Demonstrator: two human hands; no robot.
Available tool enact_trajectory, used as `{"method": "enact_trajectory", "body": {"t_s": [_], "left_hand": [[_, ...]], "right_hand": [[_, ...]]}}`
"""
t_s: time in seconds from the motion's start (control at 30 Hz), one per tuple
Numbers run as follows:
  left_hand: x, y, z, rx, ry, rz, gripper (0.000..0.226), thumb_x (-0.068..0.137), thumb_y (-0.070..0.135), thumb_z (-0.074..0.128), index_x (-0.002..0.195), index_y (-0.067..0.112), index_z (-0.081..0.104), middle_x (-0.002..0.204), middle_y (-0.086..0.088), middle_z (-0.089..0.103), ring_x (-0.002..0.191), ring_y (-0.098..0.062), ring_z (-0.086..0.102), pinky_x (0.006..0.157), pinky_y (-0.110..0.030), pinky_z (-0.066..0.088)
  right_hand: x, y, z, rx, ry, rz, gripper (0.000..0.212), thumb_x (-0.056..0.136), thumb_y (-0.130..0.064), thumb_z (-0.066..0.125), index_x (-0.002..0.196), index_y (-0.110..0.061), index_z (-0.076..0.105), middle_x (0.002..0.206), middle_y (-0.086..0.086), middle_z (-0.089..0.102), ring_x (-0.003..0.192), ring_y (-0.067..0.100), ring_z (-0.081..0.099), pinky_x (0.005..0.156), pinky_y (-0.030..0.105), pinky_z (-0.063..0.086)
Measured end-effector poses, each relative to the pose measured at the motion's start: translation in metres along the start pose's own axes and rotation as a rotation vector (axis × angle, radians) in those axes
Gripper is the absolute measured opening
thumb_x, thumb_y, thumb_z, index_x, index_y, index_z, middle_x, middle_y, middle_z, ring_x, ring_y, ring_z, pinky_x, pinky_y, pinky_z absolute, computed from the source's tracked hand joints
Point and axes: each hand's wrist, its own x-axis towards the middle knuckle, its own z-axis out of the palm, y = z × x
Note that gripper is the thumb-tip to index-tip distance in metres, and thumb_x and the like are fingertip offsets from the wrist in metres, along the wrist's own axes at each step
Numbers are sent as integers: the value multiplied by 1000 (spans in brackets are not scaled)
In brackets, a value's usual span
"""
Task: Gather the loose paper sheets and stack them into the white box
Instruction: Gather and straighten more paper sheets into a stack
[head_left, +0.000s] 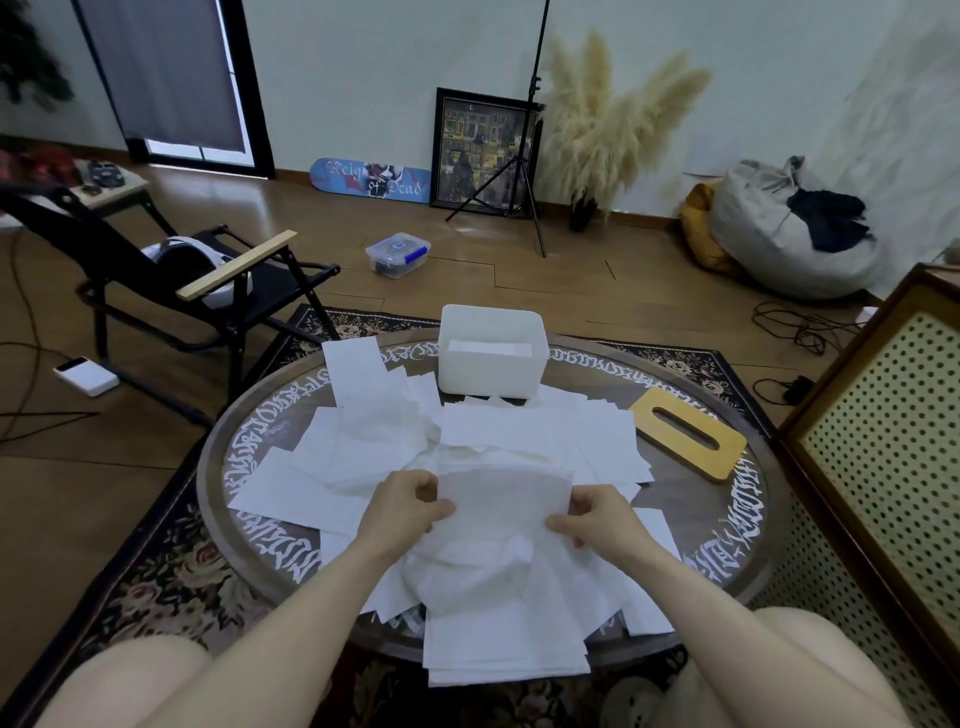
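Several loose white paper sheets (374, 441) lie scattered over the round table (737, 525). At the table's far edge stands the white box (491, 369), open on top, with some white sheets inside. My left hand (402, 512) pinches the left edge of one thin sheet (501, 499), and my right hand (592, 519) pinches its right edge. The sheet is held up just above the pile in the middle of the table. More sheets hang over the near edge.
A wooden lid with a slot (688, 441) lies on the table to the right of the box. A folding chair (197, 291) stands to the left, a perforated cabinet (883, 467) to the right. A plastic container (397, 254) sits on the floor beyond.
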Motion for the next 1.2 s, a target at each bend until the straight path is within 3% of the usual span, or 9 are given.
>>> {"method": "enact_trajectory", "body": {"t_s": [0.1,0.2,0.3,0.57,0.73,0.87,0.97,1.1,1.2], "left_hand": [[0,11,-4,-194,62,-22,6,81,5,71,77,7,67,72,-3,65,57,-13,53,55,-22,45],[0,25,-10,-342,115,-11,11,83,4,69,80,12,63,67,-1,61,53,-10,49,49,-15,40],[4,35,-12,-362,126,17,10,84,6,68,85,14,62,68,-1,60,52,-8,49,50,-15,40],[55,61,-28,-282,189,75,9,85,3,65,88,11,64,65,-5,58,47,-11,46,48,-22,40],[104,82,-37,-196,239,124,11,84,7,64,84,18,63,68,0,56,55,-16,47,53,-25,38],[146,90,-41,-156,250,114,14,83,11,63,94,17,67,77,0,59,66,-26,56,70,-39,55],[175,94,-41,-88,233,106,25,82,6,56,94,23,70,77,0,62,65,-25,54,66,-38,56],[205,101,-40,3,220,108,29,77,10,54,90,30,71,84,-1,70,78,-27,64,78,-48,57],[220,106,-39,71,257,83,25,83,10,58,94,29,70,91,0,70,90,-30,66,79,-44,57]], "right_hand": [[1,-7,-5,126,54,2,19,82,-10,71,85,7,66,67,7,58,48,9,45,52,18,38],[1,-17,-13,311,81,-11,12,85,-13,70,83,-3,65,55,-3,53,47,9,43,47,11,32],[4,-27,-18,390,80,-26,10,88,-13,66,96,-7,67,61,0,57,49,10,43,46,10,32],[49,-66,-33,281,150,-90,12,89,-8,64,101,-8,65,55,-3,55,48,12,44,43,10,32],[101,-91,-36,214,269,-106,19,85,-8,65,104,-7,65,91,7,63,52,13,43,49,23,36],[146,-103,-41,135,280,-127,20,86,-8,61,105,-12,65,76,3,58,61,17,52,62,31,51],[173,-107,-46,87,286,-161,20,89,-4,55,106,-13,62,79,3,57,60,13,50,49,18,42],[206,-106,-46,7,349,-186,22,86,-6,58,105,-14,66,83,4,61,75,18,55,67,29,41],[226,-103,-45,-14,388,-151,22,85,-6,59,103,-15,67,86,5,64,79,21,58,72,32,45]]}}
